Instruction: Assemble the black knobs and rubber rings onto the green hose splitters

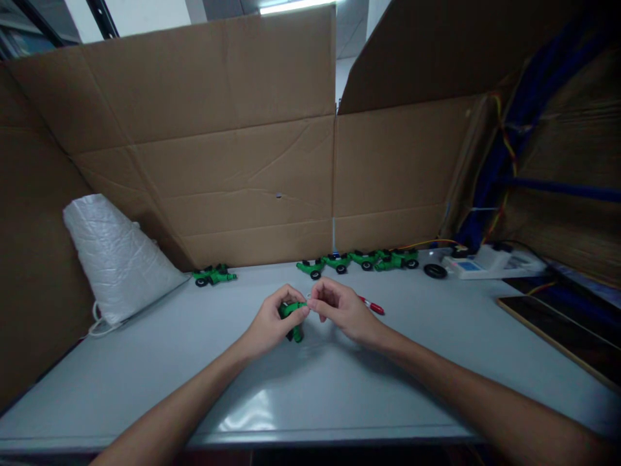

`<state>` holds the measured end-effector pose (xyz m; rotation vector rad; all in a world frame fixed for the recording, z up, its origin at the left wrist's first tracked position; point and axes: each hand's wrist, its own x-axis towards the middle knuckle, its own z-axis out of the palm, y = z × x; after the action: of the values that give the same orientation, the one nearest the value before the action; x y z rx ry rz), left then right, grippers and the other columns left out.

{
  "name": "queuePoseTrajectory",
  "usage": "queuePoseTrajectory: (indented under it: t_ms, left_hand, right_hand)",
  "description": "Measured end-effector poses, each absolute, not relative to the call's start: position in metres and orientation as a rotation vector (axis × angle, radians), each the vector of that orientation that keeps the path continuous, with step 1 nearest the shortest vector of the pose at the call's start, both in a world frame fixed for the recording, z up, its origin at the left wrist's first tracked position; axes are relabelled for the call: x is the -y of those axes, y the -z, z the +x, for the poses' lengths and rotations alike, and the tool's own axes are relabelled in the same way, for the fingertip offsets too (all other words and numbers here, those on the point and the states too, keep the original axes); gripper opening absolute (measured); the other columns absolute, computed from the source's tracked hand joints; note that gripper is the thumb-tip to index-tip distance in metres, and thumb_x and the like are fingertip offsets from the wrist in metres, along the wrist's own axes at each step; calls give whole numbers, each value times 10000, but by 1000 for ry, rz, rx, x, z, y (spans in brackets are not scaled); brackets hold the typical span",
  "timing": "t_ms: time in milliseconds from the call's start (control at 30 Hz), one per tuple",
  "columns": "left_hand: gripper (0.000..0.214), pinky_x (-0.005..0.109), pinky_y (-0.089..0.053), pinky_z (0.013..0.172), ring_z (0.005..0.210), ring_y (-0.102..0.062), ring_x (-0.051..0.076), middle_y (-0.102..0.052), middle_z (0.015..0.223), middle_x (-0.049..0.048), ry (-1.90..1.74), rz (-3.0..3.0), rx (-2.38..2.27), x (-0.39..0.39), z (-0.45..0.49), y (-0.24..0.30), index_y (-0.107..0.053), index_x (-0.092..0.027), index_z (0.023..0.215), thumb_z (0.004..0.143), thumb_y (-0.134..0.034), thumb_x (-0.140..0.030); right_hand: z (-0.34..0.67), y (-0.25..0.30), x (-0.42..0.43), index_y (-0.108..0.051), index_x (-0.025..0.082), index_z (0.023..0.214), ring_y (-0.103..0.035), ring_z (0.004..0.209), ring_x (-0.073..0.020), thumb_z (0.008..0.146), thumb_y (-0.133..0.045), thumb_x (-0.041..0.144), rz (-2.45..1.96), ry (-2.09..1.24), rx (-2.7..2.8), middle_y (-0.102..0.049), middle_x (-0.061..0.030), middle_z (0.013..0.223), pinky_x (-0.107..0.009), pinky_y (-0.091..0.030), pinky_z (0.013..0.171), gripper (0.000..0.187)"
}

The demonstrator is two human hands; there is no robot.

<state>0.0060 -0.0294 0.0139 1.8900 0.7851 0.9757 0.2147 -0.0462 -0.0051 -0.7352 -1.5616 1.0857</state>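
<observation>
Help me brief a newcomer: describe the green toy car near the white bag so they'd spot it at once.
Along the cardboard wall behind the grey table, find the white bag at its left end. Just right of its foot lies a green toy car. It lies alone; the other green cars form a row further right.

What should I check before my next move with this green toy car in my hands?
1. Green toy car gripped in left hand: ok.
2. Right hand pinched at the car's end: ok.
3. Small part inside that pinch: cannot tell, too small.
4. Red pen out of the way: not ok, it lies right behind the right hand.
5. Loose black wheel in sight at the back right: ok.
</observation>
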Motion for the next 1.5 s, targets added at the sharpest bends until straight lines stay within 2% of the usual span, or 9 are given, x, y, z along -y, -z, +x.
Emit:
queuePoseTrajectory:
  t_ms: [300,400,567,700,833,933,1133,1500]
  left_hand:
    - [363,247,-476,656,678,-584,134,-638,778,6,-978,1833,-747,28,4,-13,-632,-171,929,908,-800,-492]
    - [367,249,-471,660,684,-590,136,-641,781,8,-987,1830,-751,28,4,-14,-633,-170,913,894,-814,-488]
    - [376,248,-460,649,658,-582,132,-631,764,-5,-975,1785,-760,30,5,-16,-636,-173,924,884,-817,-500]
    - [381,246,-453,668,700,-575,138,-629,774,3,-1021,1818,-761,28,4,-17,-643,-172,880,873,-822,-507]
    - [388,250,-456,670,711,-588,148,-647,776,17,-1034,1809,-771,24,1,-15,-646,-172,873,870,-826,-516]
    - [411,248,-458,655,691,-596,146,-662,770,20,-1008,1755,-783,23,0,-14,-640,-171,879,858,-837,-531]
    - [430,251,-469,671,701,-618,147,-692,770,31,-973,1708,-745,24,1,-13,-636,-165,872,844,-856,-534]
    - [418,254,-482,678,710,-644,152,-705,778,35,-894,1647,-725,26,2,-15,-640,-167,899,844,-863,-516]
  right_hand:
    - [214,2,49,-594,218,891,-550,685,-149,974,-716,565,-718,-1101,1583,-544,30,795,-285,-439,634,378]
    - [215,3,50,-589,220,909,-546,699,-152,1015,-676,515,-746,-1034,1617,-546,26,814,-287,-449,648,326]
    - [220,4,56,-630,236,1099,-618,881,-205,1097,-556,310,-812,-557,1850,-640,-33,967,-346,-491,800,105]
    - [225,1,59,-647,264,1262,-640,1028,-252,1107,-504,233,-705,-211,2027,-661,-102,1125,-404,-531,894,213]
    - [228,-1,56,-688,270,1267,-659,1011,-258,1095,-551,235,-704,-69,2048,-673,-106,1102,-407,-556,876,223]
    - [230,0,53,-707,256,1236,-665,986,-255,1090,-577,246,-701,-38,2051,-674,-103,1076,-396,-558,852,196]
    - [231,3,51,-671,270,1335,-667,1043,-255,1088,-596,257,-691,-48,2071,-674,-105,1142,-399,-563,895,259]
    - [231,2,53,-705,255,1250,-659,1026,-261,1091,-583,267,-694,-99,2102,-684,-106,1099,-405,-568,871,200]
